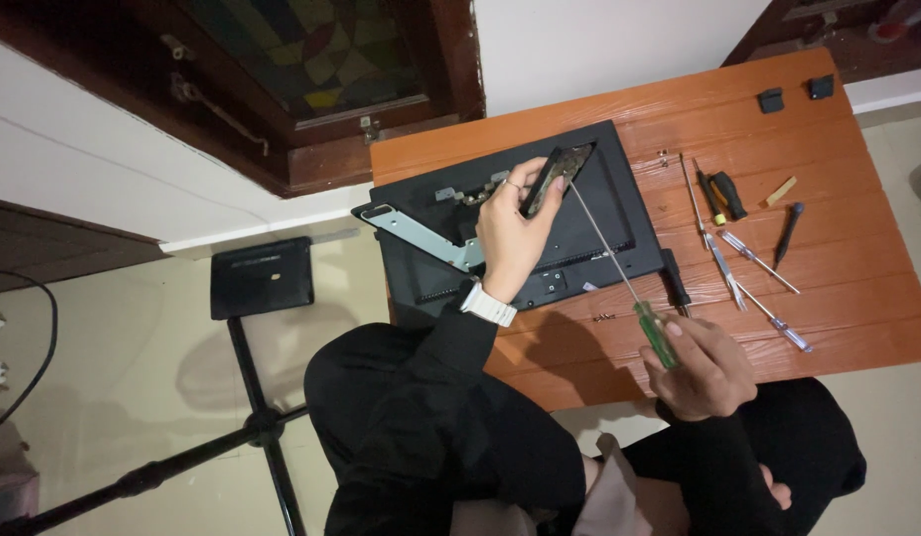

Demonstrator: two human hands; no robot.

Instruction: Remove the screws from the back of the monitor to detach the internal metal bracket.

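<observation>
**Screwdriver Orientation and Hand Positions**

The long screwdriver (619, 260) is lying on a diagonal: its green translucent handle is sitting near and to the right, and its thin steel shaft is running far and to the left, with the tip ending at the small dark part (553, 176). The long axis is sloping upward from handle to tip.

The right hand (704, 365) is closing around the handle, fingers curled, wrist coming in from the near side in a black sleeve. The left hand (515, 230) is reaching farther out, wearing a white wristband, and is pinching the small dark part upright above the black monitor back panel (599, 213).

The panel is lying flat on the orange wooden table (838, 248). A metal bracket (421, 233) is projecting from its left side. Spare screwdrivers (748, 253) are lying to the right of the panel.
</observation>
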